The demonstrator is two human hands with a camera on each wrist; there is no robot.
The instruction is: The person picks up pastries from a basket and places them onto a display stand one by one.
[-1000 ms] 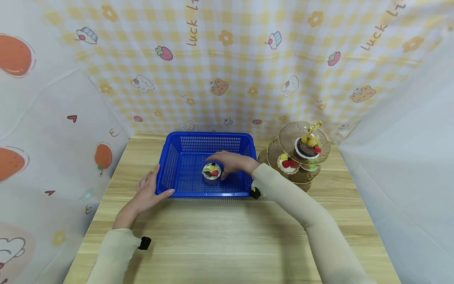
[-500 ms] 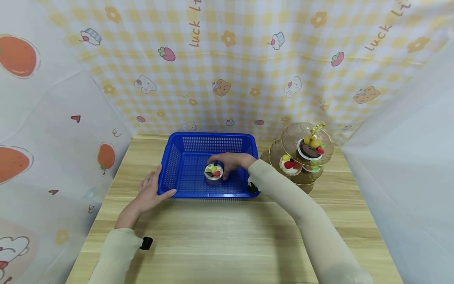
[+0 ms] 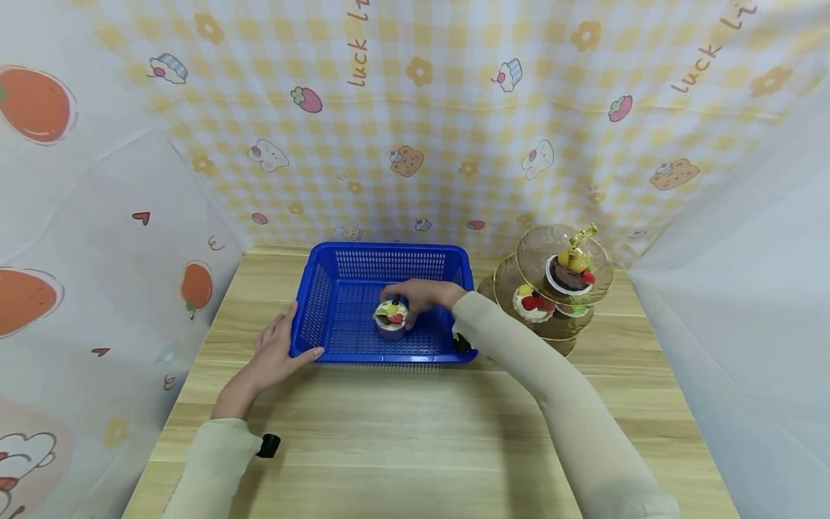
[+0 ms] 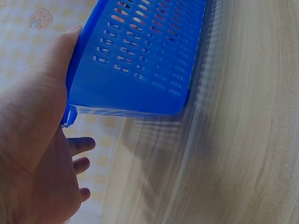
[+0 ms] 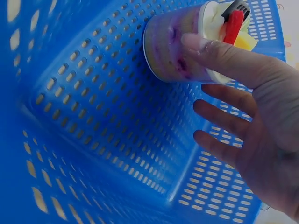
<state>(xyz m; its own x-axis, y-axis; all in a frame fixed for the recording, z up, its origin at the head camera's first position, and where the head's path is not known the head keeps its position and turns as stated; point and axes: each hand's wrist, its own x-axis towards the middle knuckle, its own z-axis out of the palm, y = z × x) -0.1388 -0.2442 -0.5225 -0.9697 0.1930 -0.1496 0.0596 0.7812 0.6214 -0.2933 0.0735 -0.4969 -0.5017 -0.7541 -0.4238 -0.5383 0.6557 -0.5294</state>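
Note:
Inside the blue plastic basket (image 3: 350, 352) stands a clear dessert cup (image 3: 391, 321) with purple layers, cream and fruit pieces on top. My right hand (image 3: 424, 297) pinches it from the right and rear. In the right wrist view the thumb (image 5: 224, 58) presses the cup's side (image 5: 175, 44), the index finger is hidden behind, and the other fingers spread below. At the basket's front left corner my left hand (image 3: 269, 353) holds the rim, thumb along the front. In the left wrist view, several of its fingers (image 4: 81, 145) extend behind the corner.
To the right stands a tiered amber glass stand (image 3: 603, 281) with a gold handle, bearing a chocolate tart (image 3: 568, 276), a cream fruit tart (image 3: 533, 304) and another, partly hidden dessert. A checked curtain (image 3: 447, 130) hangs behind the wooden table (image 3: 402, 432).
My right hand has closed in on the dessert cup, its forearm shifting slightly left. The left hand keeps its place on the basket. The whole view has shifted a little to the right.

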